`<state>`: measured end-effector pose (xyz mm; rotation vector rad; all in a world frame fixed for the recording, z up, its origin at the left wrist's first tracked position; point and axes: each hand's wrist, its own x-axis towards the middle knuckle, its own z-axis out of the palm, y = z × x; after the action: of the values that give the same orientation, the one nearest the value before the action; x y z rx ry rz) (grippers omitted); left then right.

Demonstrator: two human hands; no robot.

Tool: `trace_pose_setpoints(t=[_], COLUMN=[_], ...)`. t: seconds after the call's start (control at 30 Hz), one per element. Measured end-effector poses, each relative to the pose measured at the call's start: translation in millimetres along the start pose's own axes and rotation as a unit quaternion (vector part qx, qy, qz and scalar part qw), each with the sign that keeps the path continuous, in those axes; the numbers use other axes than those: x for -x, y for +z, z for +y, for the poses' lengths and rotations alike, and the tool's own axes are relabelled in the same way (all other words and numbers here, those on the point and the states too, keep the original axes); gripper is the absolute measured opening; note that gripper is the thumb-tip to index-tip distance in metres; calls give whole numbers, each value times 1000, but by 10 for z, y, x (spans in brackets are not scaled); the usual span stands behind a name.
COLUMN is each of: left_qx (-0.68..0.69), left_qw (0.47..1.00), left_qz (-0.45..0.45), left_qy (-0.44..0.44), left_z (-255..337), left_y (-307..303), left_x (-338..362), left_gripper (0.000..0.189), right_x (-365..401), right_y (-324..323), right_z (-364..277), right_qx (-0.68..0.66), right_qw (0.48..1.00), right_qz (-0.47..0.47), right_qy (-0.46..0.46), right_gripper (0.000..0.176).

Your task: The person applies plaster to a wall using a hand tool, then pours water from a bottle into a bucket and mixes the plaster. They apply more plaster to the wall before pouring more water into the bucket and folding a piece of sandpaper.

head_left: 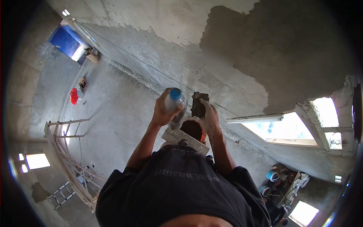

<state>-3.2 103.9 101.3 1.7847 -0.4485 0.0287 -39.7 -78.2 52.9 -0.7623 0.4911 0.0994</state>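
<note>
My left hand [163, 110] is closed around a clear plastic bottle [176, 121] with a blue cap. In my right hand [210, 118] is a dark, roughly rectangular block [199, 104], its surface apparently caked with mortar; its exact kind cannot be made out. The two hands are raised side by side in front of my chest, a small gap between the bottle and the block. Just below them stands a bucket [204, 137] with an orange side and dark contents. A grey-smeared plank [188, 141] lies between the bucket and my body.
A plastered wall [170, 56] rises ahead, with a darker wet patch [242, 49] at upper right. Wooden scaffolding [64, 151] and a ladder [60, 196] stand left. Buckets [273, 176] sit at lower right. A red object [73, 96] lies on the far-left floor.
</note>
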Motion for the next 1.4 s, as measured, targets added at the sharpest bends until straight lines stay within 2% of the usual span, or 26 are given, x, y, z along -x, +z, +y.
trace_pose_setpoints(t=[0.03,0.07,0.1,0.13,0.17,0.2,0.23,0.27,0.3,0.33,0.37,0.43,0.5,0.57,0.6,0.73,0.8,0.83,0.9,0.93,1.03,1.2,1.3,1.37,1.4], left_qx=[0,14,28,27,43,57,54,65,75,73,67,74,66,31,29,38,29,31,-68,-101,-48,-61,-100,-58,-60], left_qw=[1000,998,993,993,991,989,989,988,987,986,987,988,989,987,988,989,999,999,997,994,991,994,990,987,988], left_qz=[-2,-57,-112,-115,-123,-131,-130,-128,-126,-146,-142,-125,-131,-136,-140,-117,-12,-11,10,40,33,-36,-71,-121,-118], left_qy=[2,-14,-31,-29,8,44,46,55,64,34,39,44,34,74,56,84,-5,-9,-33,-8,-119,-82,-75,-83,-83], left_z=[-17,-48,-62,-54,-41,-24,5,52,112,202,238,276,254,206,239,165,112,29,-217,-317,-861,-1383,-1647,-1775,-1908], left_y=[-26,-68,-83,-80,-75,-80,-76,-54,-49,-82,-94,-91,-129,-144,-156,-136,-97,-66,39,120,245,286,302,264,273], left_x=[-6,-5,2,-12,-24,-24,-31,-33,-25,-12,-32,-19,-16,-14,0,89,237,296,482,580,945,1356,1583,1706,1827], left_gripper=[62,63,63,63,65,67,67,69,72,79,79,84,83,82,79,74,65,65,56,49,44,45,50,62,62], right_x=[18,3,-2,-16,-8,28,54,72,92,96,95,147,162,172,184,176,147,108,26,-4,-17,16,-3,10,33], right_y=[46,48,34,28,35,59,92,116,144,199,257,318,374,391,406,420,359,296,65,-55,-288,-583,-726,-744,-761], right_z=[-48,-60,-68,-85,-118,-156,-194,-235,-276,-304,-328,-349,-358,-359,-364,-294,-258,-244,-194,-143,-71,30,102,117,137], right_qx=[95,93,245,388,386,424,457,455,469,480,476,520,520,528,537,514,510,513,503,491,521,544,553,551,550], right_qw=[995,995,963,898,898,857,809,810,784,756,755,710,699,679,668,697,727,727,740,747,750,757,759,762,762], right_qz=[14,15,29,44,45,49,51,47,16,-14,-20,-35,-45,-75,-87,-96,-57,-59,-31,-22,13,36,49,61,58], right_qy=[-8,-11,-109,-205,-208,-288,-366,-368,-406,-445,-450,-473,-489,-505,-508,-491,-456,-452,-446,-448,-407,-359,-340,-336,-337], right_gripper=[29,29,25,22,22,20,20,20,22,25,25,28,30,31,32,32,30,30,24,22,20,23,24,24,24])
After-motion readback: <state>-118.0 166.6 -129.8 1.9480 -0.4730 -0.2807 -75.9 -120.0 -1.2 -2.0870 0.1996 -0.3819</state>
